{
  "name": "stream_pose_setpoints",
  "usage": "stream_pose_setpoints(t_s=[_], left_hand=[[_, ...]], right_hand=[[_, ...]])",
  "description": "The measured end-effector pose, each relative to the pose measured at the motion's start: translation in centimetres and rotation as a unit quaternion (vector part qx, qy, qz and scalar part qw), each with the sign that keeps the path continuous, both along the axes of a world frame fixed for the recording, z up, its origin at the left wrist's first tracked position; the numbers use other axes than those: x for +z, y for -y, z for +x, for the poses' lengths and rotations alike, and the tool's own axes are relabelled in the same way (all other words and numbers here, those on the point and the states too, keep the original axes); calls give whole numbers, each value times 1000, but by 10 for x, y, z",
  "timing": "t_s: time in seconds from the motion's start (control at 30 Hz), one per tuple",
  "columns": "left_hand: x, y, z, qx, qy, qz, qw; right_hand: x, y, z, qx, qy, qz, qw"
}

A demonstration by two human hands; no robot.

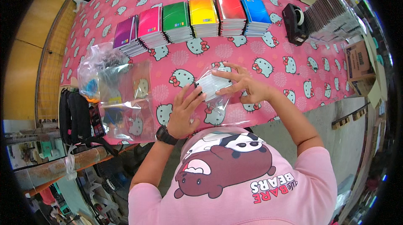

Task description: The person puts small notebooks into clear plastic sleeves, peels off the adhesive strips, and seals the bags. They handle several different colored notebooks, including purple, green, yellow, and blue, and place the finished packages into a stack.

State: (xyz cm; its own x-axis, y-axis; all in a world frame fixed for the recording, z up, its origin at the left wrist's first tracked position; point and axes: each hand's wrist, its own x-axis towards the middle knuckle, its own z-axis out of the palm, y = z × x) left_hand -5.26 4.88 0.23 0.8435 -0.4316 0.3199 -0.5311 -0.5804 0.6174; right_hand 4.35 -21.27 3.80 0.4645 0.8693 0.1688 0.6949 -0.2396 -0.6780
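Between my hands, at the table's near edge, lies a small white stack (213, 86) in a clear plastic bag (218, 106). Black bits at its sides look like spiral bindings, as on notebooks. My left hand (183, 111), with a black watch on its wrist, lays its outstretched fingertips against the stack's left side. Over the right side, my right hand (245, 83) has bent fingers on top of the plastic and grips the bagged stack. More clear plastic bags (126, 113) lie flat left of my left hand, beside a crumpled plastic bag (98, 59).
Stacks of spiral notebooks form a row: purple (125, 31), pink (150, 20), green (175, 16), yellow (202, 11), red (231, 7), blue (256, 10). A black tape dispenser (295, 25), tall notebook piles (331, 15) and a cardboard box (360, 63) stand right. A black bag (75, 115) hangs left.
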Motion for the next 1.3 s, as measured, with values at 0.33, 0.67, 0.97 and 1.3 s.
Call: stream_pose_setpoints(t_s=[0.33,0.67,0.97,1.3], left_hand=[[19,27,29,-48,20,100,994],[25,28,26,-26,-3,133,991],[29,27,31,-45,-9,117,992],[20,29,28,-29,-23,94,995]], right_hand=[[10,4,1,27,8,-84,996],[-2,159,128,-536,-7,188,823],[-91,347,224,-765,58,-97,634],[-113,329,160,-742,-59,106,659]])
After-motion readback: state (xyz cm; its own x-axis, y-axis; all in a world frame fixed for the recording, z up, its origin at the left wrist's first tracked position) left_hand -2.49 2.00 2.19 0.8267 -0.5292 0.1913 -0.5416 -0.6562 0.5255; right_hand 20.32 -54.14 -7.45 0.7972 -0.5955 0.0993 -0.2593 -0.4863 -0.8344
